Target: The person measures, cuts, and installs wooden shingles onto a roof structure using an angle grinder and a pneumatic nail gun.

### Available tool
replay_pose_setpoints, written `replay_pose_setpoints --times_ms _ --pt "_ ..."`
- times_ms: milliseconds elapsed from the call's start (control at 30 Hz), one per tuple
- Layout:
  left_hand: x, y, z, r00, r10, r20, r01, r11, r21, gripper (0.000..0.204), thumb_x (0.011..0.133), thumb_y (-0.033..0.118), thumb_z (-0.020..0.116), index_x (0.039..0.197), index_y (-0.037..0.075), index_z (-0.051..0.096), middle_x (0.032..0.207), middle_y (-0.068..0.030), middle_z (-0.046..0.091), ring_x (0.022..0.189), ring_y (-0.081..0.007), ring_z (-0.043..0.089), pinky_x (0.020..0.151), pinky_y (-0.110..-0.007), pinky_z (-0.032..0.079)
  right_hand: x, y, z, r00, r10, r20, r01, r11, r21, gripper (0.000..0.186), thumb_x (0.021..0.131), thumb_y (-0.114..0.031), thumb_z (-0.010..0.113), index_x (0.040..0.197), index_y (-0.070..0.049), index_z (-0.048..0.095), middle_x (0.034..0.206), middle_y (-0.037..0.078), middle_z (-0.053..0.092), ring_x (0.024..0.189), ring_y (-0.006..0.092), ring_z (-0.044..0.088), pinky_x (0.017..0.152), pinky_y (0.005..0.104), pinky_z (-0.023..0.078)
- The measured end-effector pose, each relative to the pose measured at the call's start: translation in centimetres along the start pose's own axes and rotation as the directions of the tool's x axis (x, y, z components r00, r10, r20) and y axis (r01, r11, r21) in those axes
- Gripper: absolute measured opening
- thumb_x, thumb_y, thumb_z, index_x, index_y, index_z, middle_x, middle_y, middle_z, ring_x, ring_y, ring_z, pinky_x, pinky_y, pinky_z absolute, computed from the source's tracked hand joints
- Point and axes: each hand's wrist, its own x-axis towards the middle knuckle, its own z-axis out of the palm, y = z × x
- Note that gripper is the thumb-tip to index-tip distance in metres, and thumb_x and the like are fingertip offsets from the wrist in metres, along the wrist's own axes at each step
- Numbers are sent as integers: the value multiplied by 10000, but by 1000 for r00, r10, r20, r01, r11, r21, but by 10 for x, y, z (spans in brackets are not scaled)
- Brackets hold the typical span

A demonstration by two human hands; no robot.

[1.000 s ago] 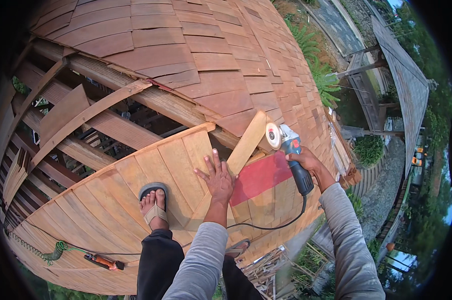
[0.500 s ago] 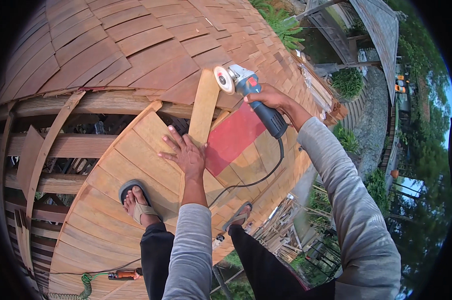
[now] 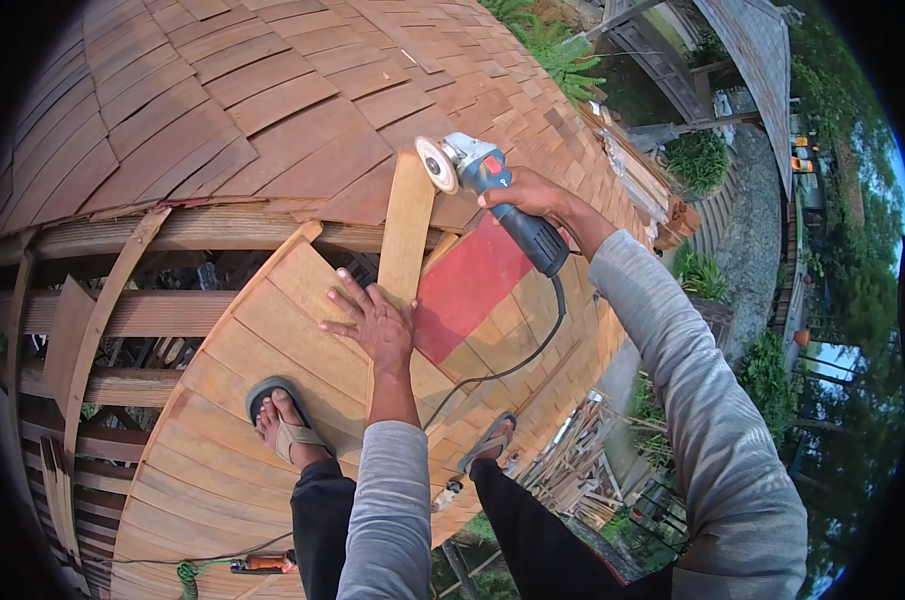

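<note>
My right hand (image 3: pixel 535 197) is wrapped round the body of a blue angle grinder (image 3: pixel 513 215) with a silver head. Its round pale disc (image 3: pixel 436 165) meets the upper end of a narrow wooden shingle (image 3: pixel 408 225); whether the disc spins I cannot tell. With fingers spread, my left hand (image 3: pixel 381 325) presses flat on the lower end of that shingle and the pale boards beneath. A red-faced shingle (image 3: pixel 473 290) lies just right of it. From the grinder's back a dark cord (image 3: pixel 538 350) curves down between my feet.
Old brown shingles (image 3: pixel 273 90) cover the slope ahead. Open framing with gaps between beams (image 3: pixel 133 312) lies at the left, beside the curved edge of the pale boards (image 3: pixel 223 400). An orange-and-black tool (image 3: pixel 265 563) rests at lower left. Beyond the right edge, stacked wood (image 3: pixel 573 470) lies far below.
The grinder and its disc have shifted slightly left, with the disc turned more toward the shingle's end. My left hand stays flat on the shingle. The whole view has tilted a little.
</note>
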Motion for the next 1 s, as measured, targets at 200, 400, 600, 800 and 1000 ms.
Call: replay_pose_setpoints --times_ms 200,400,600,800,1000 --pt "-2 -2 -6 997 25 -74 -32 994 -106 530 852 430 790 1147 42 582 1720 -241 -42 1556 -546 -75 1069 -869 -78 -30 11 -4 998 -22 -58 37 960 276 431 877 -329 791 1119 -24 607 938 104 682 742 167 704 640 304 595" --pt "-27 7 -27 913 51 -404 -143 969 -201 179 951 188 702 959 38 604 1178 -185 670 1359 -327 499 1111 -579 343 -166 116 17 990 2 -138 119 487 865 665 999 -643 548 1197 -11 596 905 116 705 726 203 728 597 333 629" --pt "-54 45 -91 949 -237 -209 -82 453 -888 190 1068 203 611 1021 21 583 887 -23 591 778 -85 505 687 -261 441 -316 242 26 972 62 -227 203 271 941 711 1010 -617 548 1339 13 533 1028 140 675 830 223 719 673 358 627" --pt "-76 41 -72 959 -211 -190 -184 48 -982 252 1059 212 630 1220 19 631 1168 -71 700 1049 -171 675 927 -340 560 -437 355 48 970 72 -233 217 179 959 817 951 -579 679 1443 21 425 1118 139 618 923 234 654 750 387 578" --pt "-67 -10 30 988 -145 59 36 -155 -987 263 1042 197 652 1267 67 618 1184 -76 694 1084 -198 668 972 -423 571 -508 401 59 956 223 -191 128 267 955 796 936 -529 716 1435 23 432 1046 126 638 880 226 654 715 390 580"
